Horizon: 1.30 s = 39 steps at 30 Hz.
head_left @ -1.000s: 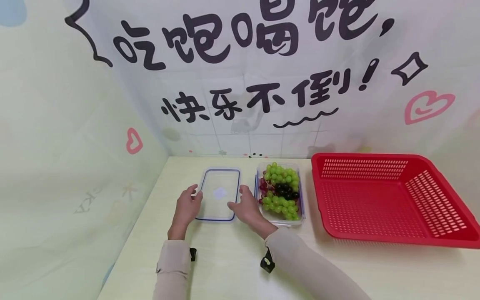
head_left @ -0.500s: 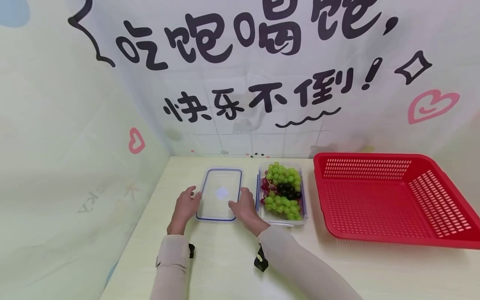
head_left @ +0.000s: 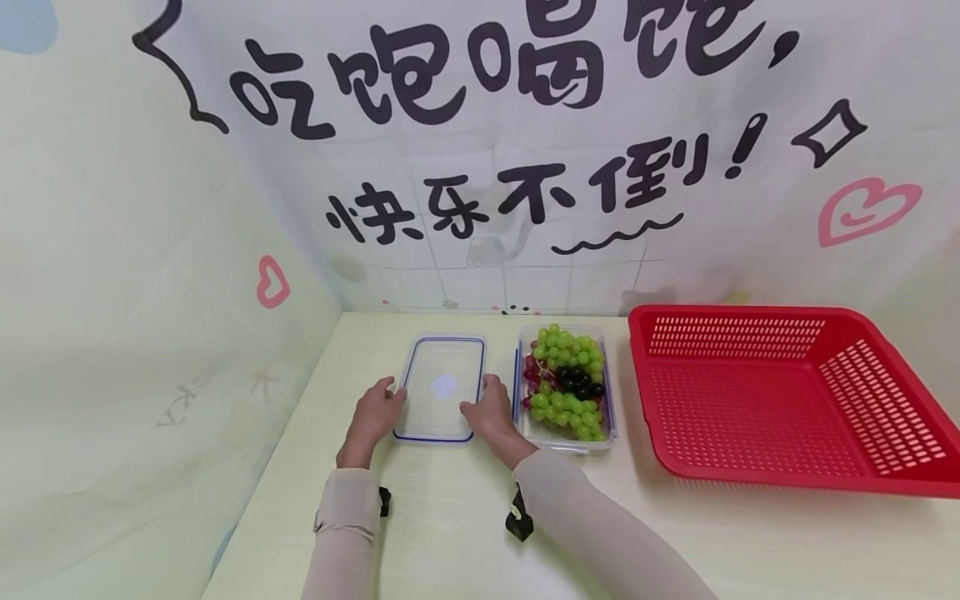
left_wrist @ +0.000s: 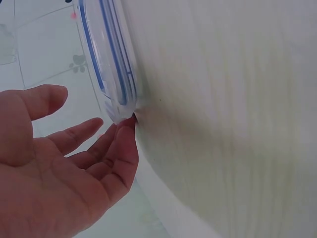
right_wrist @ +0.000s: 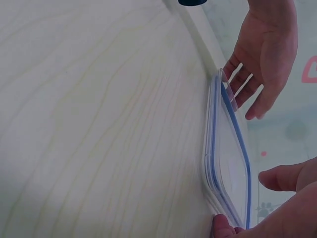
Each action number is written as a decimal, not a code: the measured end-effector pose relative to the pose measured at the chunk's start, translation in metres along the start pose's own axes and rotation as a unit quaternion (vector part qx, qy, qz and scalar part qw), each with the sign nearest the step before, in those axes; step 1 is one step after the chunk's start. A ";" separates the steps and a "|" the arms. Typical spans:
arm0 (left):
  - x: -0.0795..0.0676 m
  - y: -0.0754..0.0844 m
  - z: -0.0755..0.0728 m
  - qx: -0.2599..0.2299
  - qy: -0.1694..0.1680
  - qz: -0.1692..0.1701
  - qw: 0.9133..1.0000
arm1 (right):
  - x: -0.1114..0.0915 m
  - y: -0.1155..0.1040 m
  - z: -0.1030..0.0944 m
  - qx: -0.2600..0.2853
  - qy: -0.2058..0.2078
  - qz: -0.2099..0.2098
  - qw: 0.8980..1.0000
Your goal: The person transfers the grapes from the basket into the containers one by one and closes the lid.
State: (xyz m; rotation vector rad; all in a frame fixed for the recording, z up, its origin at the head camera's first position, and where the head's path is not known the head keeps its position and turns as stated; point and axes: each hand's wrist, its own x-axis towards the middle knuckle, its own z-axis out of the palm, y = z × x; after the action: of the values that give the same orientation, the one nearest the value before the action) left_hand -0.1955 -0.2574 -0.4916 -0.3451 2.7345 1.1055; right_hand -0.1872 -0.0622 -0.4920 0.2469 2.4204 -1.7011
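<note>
A clear plastic lid with a blue seal lies flat on the table. My left hand is at its left edge; in the left wrist view, the fingertips touch the lid's edge near the tabletop, and the thumb stands apart. At the lid's right edge is my right hand. Its fingers touch the lid's side in the right wrist view, while the thumb stays off the lid's top. Right of that hand stands a clear container holding green grapes, black grapes and dark red grapes.
A large red perforated basket stands on the right of the table, beside the grape container. Behind the table hangs a printed white wall covering, which also runs along the left side.
My right hand has come slightly closer to the lid's right edge, and its forearm has shifted a little left. The left hand stays by the left edge. The lid has not visibly moved.
</note>
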 end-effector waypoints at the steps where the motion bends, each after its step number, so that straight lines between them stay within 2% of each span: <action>1: 0.000 0.000 0.000 0.002 0.000 0.002 1.000 | 0.000 0.000 0.000 0.000 0.000 -0.001 1.000; 9: 0.002 -0.002 0.002 0.016 -0.001 0.018 1.000 | 0.001 0.003 0.003 -0.001 0.006 0.007 1.000; 21: 0.004 -0.004 0.004 0.027 0.003 0.006 1.000 | 0.006 0.007 0.007 -0.017 0.017 0.010 1.000; 30: 0.008 -0.008 0.005 0.041 0.025 0.010 0.999 | 0.008 0.007 0.006 -0.045 0.015 0.010 0.999; 39: 0.005 -0.012 0.003 0.036 0.030 -0.003 0.999 | 0.006 0.009 0.010 -0.048 0.017 0.007 0.999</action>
State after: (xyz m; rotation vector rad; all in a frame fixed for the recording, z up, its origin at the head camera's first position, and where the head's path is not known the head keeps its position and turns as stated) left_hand -0.1963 -0.2649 -0.5027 -0.3813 2.8159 1.0076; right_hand -0.1902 -0.0682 -0.5044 0.2814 2.5109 -1.5821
